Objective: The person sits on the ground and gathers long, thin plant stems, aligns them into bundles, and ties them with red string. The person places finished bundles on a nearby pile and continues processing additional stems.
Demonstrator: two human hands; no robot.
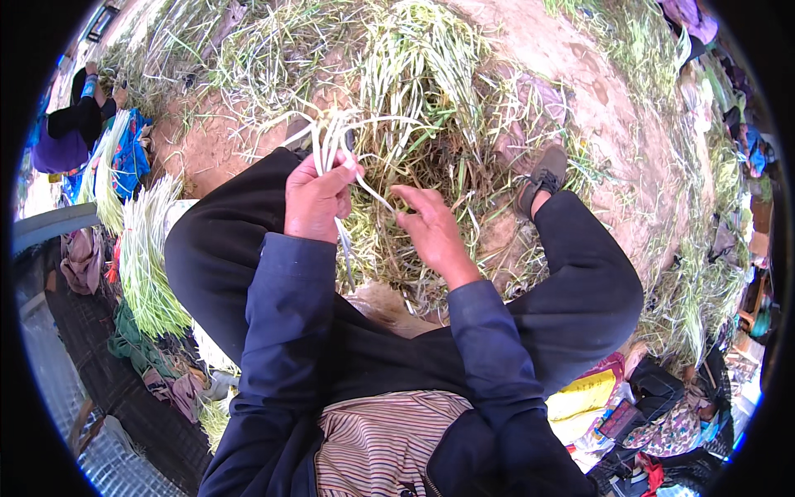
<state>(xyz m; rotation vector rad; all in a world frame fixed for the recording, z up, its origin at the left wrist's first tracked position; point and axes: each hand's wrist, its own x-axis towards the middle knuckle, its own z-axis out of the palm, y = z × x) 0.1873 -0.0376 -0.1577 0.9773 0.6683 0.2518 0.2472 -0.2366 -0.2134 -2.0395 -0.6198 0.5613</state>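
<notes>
My left hand (320,196) is closed around a small bunch of long pale stalks (329,136), which look like garlic shoots or chives. Their white ends fan out above the fist, and a few tips hang below it. One pale stalk curves from the bunch towards my right hand (428,230), whose thumb and forefinger are at its end; whether they pinch it I cannot tell. Beneath both hands lies a heap of loose green and dried stalks (428,124) on the earth floor, between my bent legs.
Tied bundles of pale green stalks (149,261) stand at my left, near a blue patterned cloth (131,152). Another person (74,127) sits at the far left. A brown shoe (546,174) is on my right foot. Yellow printed packaging (581,397) and clothing lie at lower right.
</notes>
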